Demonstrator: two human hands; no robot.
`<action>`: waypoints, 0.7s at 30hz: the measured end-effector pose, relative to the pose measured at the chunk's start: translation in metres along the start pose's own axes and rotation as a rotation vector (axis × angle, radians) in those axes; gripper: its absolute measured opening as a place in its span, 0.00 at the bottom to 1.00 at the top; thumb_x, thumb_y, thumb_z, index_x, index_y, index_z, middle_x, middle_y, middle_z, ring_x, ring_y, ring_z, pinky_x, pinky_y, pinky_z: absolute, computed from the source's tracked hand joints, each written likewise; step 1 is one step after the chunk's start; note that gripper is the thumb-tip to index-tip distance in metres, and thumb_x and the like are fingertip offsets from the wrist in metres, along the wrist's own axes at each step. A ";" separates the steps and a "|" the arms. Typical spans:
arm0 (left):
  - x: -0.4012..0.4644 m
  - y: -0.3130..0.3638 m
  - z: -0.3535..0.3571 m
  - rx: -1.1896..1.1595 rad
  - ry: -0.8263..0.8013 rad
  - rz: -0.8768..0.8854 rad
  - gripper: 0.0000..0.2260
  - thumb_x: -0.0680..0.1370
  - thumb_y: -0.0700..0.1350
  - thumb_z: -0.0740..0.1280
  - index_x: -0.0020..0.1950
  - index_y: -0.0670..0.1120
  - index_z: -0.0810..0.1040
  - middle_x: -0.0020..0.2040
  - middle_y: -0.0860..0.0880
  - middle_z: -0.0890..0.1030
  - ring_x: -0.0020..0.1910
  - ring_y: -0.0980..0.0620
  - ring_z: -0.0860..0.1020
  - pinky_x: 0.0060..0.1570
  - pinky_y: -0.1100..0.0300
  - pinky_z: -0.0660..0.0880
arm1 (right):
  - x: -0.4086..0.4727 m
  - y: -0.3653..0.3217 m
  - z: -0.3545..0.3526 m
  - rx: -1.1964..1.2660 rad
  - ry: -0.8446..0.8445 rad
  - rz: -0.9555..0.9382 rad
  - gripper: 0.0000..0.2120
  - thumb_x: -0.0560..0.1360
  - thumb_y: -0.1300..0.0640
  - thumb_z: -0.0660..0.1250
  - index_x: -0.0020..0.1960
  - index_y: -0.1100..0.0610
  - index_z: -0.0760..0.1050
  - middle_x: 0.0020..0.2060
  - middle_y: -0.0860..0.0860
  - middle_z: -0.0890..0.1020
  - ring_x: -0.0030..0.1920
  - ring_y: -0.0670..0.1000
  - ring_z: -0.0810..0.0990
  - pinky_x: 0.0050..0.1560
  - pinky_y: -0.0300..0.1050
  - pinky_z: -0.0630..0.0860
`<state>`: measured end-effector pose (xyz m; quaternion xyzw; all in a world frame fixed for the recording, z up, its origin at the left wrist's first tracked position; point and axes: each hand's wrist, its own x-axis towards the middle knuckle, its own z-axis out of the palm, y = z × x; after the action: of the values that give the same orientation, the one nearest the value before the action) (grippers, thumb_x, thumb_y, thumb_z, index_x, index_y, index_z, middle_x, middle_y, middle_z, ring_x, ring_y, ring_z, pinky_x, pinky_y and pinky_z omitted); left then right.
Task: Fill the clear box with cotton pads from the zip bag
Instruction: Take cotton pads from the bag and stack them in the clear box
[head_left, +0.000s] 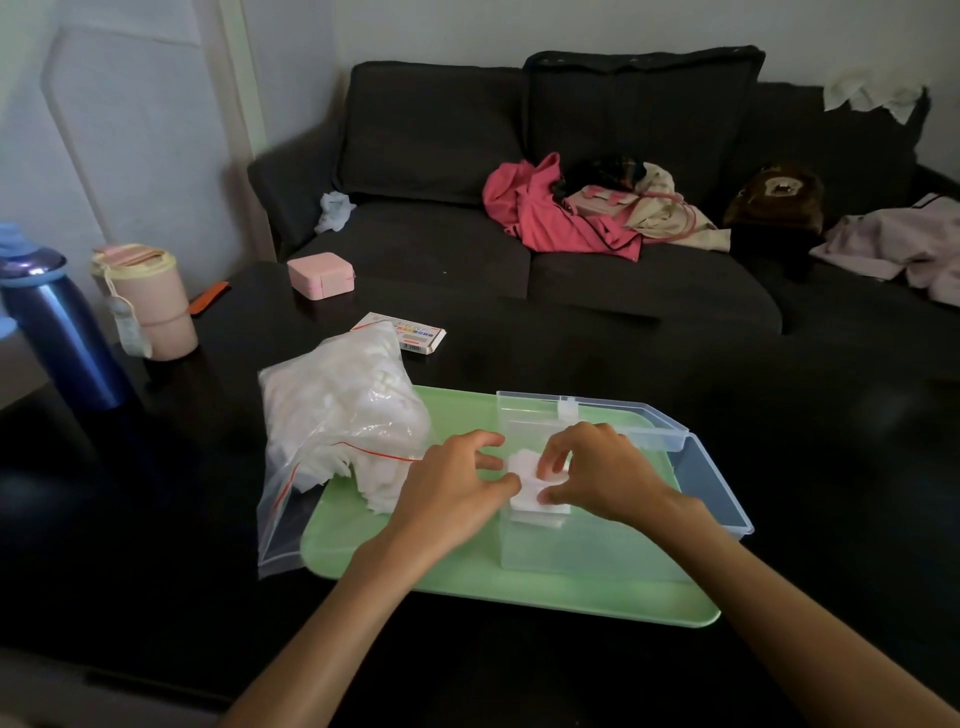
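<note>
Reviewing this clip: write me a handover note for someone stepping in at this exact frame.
Left hand: fingers curled, thumb at the pads' left edge.
Right hand: pinching the same pads from the right, over the open box.
Box stands on the green tray, lid hinged back to the right; it looks mostly unfilled below the pads.
Zip bag lies open on the tray's left edge, still nearly full, some pads spilling out of its mouth.
Done: bag and box opened, first pads at the box.
Left: seat these pads, then keep moving pads from the bag.
</note>
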<state>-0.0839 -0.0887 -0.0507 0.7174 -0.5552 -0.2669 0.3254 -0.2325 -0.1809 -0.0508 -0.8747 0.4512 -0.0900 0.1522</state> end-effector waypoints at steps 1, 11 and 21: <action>0.000 0.000 0.000 -0.002 -0.002 -0.001 0.21 0.72 0.51 0.69 0.65 0.54 0.73 0.54 0.57 0.81 0.45 0.53 0.80 0.53 0.57 0.76 | 0.000 0.000 0.001 0.023 -0.021 -0.012 0.08 0.66 0.53 0.77 0.41 0.50 0.78 0.39 0.43 0.78 0.36 0.39 0.73 0.35 0.31 0.65; 0.001 -0.002 -0.003 -0.073 -0.036 -0.009 0.22 0.73 0.51 0.70 0.66 0.53 0.73 0.55 0.55 0.81 0.44 0.52 0.80 0.53 0.54 0.77 | -0.001 0.007 -0.032 0.505 -0.177 0.062 0.07 0.74 0.63 0.68 0.48 0.52 0.75 0.40 0.46 0.85 0.41 0.42 0.83 0.40 0.32 0.74; 0.001 -0.003 -0.003 -0.070 -0.032 -0.008 0.22 0.72 0.52 0.70 0.65 0.54 0.73 0.55 0.56 0.81 0.45 0.52 0.81 0.53 0.54 0.77 | 0.009 0.000 -0.012 0.196 -0.207 0.135 0.12 0.73 0.52 0.70 0.54 0.57 0.79 0.37 0.46 0.77 0.35 0.41 0.74 0.30 0.29 0.67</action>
<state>-0.0801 -0.0885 -0.0512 0.7033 -0.5477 -0.2990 0.3405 -0.2308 -0.1899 -0.0393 -0.8279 0.4801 -0.0326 0.2882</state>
